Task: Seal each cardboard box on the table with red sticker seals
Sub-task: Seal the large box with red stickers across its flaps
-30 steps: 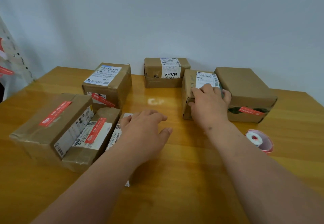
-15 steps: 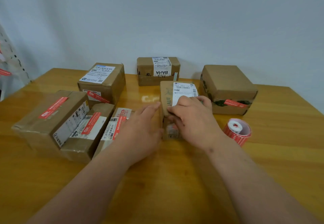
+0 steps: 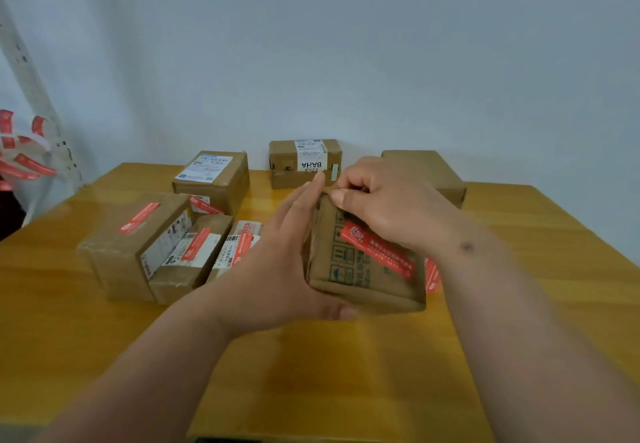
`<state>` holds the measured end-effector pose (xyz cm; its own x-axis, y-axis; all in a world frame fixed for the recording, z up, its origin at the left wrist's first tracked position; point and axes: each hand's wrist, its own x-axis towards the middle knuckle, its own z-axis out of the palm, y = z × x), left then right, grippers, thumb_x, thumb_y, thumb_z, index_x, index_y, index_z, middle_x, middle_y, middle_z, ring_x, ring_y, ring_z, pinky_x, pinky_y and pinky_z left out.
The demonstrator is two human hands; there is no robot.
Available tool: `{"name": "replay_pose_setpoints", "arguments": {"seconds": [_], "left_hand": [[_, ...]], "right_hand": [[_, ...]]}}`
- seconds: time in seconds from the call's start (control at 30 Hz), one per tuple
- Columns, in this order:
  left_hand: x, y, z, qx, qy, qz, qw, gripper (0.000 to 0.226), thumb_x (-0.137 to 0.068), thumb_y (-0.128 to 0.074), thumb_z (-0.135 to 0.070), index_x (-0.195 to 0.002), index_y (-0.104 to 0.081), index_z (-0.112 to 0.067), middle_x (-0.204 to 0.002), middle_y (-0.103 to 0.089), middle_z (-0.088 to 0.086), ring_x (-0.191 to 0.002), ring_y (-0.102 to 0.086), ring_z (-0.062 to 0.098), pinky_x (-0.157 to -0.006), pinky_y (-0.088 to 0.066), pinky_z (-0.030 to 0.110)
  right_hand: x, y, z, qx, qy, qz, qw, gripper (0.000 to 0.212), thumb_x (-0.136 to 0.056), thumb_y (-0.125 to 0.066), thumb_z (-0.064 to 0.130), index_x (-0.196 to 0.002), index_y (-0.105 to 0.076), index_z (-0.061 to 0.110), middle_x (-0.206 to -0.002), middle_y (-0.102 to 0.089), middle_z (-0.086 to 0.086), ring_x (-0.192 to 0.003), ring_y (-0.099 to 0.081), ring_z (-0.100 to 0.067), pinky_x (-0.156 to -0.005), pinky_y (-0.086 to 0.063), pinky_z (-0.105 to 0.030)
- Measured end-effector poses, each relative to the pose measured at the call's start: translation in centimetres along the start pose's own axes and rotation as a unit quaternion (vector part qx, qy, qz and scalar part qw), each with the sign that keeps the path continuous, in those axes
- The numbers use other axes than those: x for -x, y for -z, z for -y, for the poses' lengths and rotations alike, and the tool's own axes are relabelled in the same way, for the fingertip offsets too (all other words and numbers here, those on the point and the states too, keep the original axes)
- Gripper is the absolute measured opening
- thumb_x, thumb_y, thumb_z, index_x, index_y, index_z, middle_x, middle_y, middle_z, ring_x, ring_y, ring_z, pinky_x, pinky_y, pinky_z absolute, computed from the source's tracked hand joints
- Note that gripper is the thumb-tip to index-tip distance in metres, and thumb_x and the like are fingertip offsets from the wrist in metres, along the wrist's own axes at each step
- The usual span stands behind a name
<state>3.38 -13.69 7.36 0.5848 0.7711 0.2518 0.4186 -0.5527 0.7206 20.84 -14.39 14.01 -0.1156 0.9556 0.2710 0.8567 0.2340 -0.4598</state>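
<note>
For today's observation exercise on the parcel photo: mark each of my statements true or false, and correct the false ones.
1. Both hands hold one box. True: the left hand and right hand grip the held box.
2. The held box bears a blue sticker. False: its sticker is red.
3. The BAHA box stands at the back by the wall. True.
4. The table is white. False: it is yellowish wood.
</note>
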Motion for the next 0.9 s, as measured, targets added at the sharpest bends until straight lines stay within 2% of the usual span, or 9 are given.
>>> {"name": "replay_pose_setpoints", "arguments": {"seconds": [0.13,0.23,0.3,0.43,0.5,0.6,0.67,0.8,0.9], "left_hand": [[0.6,0.2,-0.3,-0.003,-0.013,-0.033,0.999,0.133,-0.052,-0.090,-0.048,-0.148,0.002,-0.051,-0.143,-0.022,-0.026,-0.133,-0.026,-0.010,-0.108,-0.035,0.023],[0.8,0.6,0.2,0.036,0.023,-0.039,0.998,0.126,-0.050,-0.089,-0.051,-0.149,-0.012,-0.048,-0.135,-0.029,-0.030,-0.126,-0.036,-0.008,-0.104,-0.044,0.030],[0.9,0.9,0.7,0.075,0.053,-0.028,0.995,0.124,-0.050,-0.087,-0.051,-0.149,-0.013,-0.048,-0.135,-0.033,-0.031,-0.128,-0.037,-0.005,-0.103,-0.046,0.030],[1.0,1.5,1.1,0.121,0.076,0.003,0.990,0.114,-0.066,-0.086,-0.031,-0.149,-0.010,-0.048,-0.133,-0.044,-0.027,-0.121,-0.047,-0.006,-0.085,-0.049,0.013],[0.8,1.6,1.2,0.117,0.069,-0.001,0.991,0.108,-0.070,-0.084,-0.028,-0.150,-0.014,-0.045,-0.135,-0.045,-0.023,-0.120,-0.049,-0.003,-0.086,-0.050,0.015],[0.7,1.4,1.2,0.129,0.060,-0.028,0.989,0.093,-0.073,-0.082,-0.022,-0.145,-0.028,-0.044,-0.132,-0.049,-0.019,-0.118,-0.051,0.000,-0.086,-0.052,0.019],[0.7,1.1,1.2,0.105,0.045,-0.051,0.992,0.080,-0.074,-0.080,-0.019,-0.137,-0.037,-0.043,-0.129,-0.049,-0.021,-0.116,-0.050,-0.003,-0.087,-0.050,0.016],[0.2,0.9,1.3,0.000,0.016,-0.097,0.995,0.066,-0.075,-0.074,-0.013,-0.127,-0.043,-0.039,-0.135,-0.037,-0.021,-0.121,-0.039,-0.006,-0.087,-0.039,0.004],[-0.4,0.9,1.7,-0.066,0.009,-0.155,0.986,0.055,-0.077,-0.070,-0.005,-0.119,-0.053,-0.034,-0.129,-0.039,-0.017,-0.121,-0.040,0.001,-0.097,-0.039,0.016]], "right_hand": [[0.2,0.1,0.7,-0.031,-0.021,0.024,0.999,0.020,-0.097,-0.052,0.038,-0.094,-0.068,0.026,-0.084,-0.064,0.014,-0.075,-0.058,-0.002,-0.061,-0.041,-0.019],[0.5,0.0,0.2,-0.065,-0.040,-0.009,0.997,0.017,-0.098,-0.050,0.038,-0.102,-0.066,0.033,-0.091,-0.061,0.022,-0.084,-0.055,0.003,-0.067,-0.041,-0.014],[1.0,0.1,-0.6,-0.087,-0.068,-0.021,0.994,0.018,-0.100,-0.047,0.036,-0.102,-0.065,0.032,-0.091,-0.058,0.025,-0.086,-0.055,0.004,-0.069,-0.041,-0.013],[1.8,-0.7,-2.0,-0.139,-0.099,0.012,0.985,0.022,-0.100,-0.048,0.026,-0.113,-0.063,0.034,-0.105,-0.061,0.020,-0.097,-0.057,0.000,-0.080,-0.045,-0.021],[1.9,-1.1,-2.4,-0.147,-0.109,0.009,0.983,0.022,-0.099,-0.050,0.022,-0.114,-0.063,0.032,-0.106,-0.063,0.015,-0.097,-0.059,-0.003,-0.077,-0.045,-0.020],[1.9,-1.4,-2.8,-0.141,-0.128,-0.001,0.982,0.021,-0.099,-0.050,0.021,-0.112,-0.064,0.029,-0.106,-0.064,0.012,-0.098,-0.060,-0.007,-0.084,-0.048,-0.027],[1.8,-1.4,-2.9,-0.125,-0.134,-0.005,0.983,0.019,-0.099,-0.050,0.023,-0.110,-0.065,0.027,-0.106,-0.062,0.012,-0.098,-0.058,-0.008,-0.085,-0.047,-0.029],[1.7,-1.2,-2.8,-0.062,-0.137,-0.019,0.988,0.013,-0.098,-0.051,0.032,-0.097,-0.062,0.026,-0.094,-0.060,0.013,-0.085,-0.054,-0.003,-0.064,-0.039,-0.022],[1.7,-1.1,-2.8,-0.010,-0.154,-0.032,0.988,0.020,-0.094,-0.054,0.042,-0.087,-0.059,0.024,-0.087,-0.060,0.011,-0.079,-0.053,-0.005,-0.060,-0.038,-0.025]]}}
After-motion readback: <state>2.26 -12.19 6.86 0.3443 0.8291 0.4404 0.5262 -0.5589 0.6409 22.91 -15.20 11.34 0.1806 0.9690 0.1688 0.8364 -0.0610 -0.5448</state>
